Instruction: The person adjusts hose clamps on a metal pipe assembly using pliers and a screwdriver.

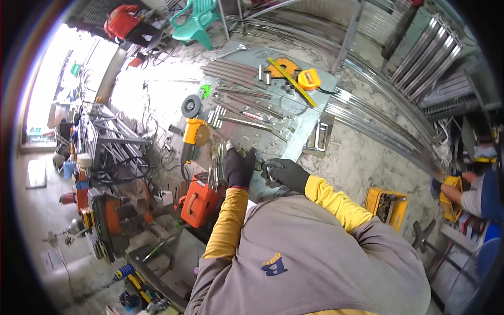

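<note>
Dark gloves cover both hands at the near edge of a grey metal sheet (300, 123). My left hand (240, 167) has its fingers curled, with a small light piece at its thumb side; what it holds is too small to name. Close on its right, my right hand (286, 173) is closed around a small dark item I cannot make out. Thin metal strips (216, 167) stand just left of my left hand. Further left lies an orange angle grinder (192, 131). Beyond the hands are brown rods (231, 72), short silver pieces (216, 116) and a yellow tape measure (308, 80).
A red-orange welding box (200, 202) sits beside my left forearm. Yellow crates (386, 206) stand at right, near a seated person's leg (452, 195). Long metal tubes (386, 126) run along the right floor. Another person in red (122, 22) is at upper left, near a green chair (195, 23).
</note>
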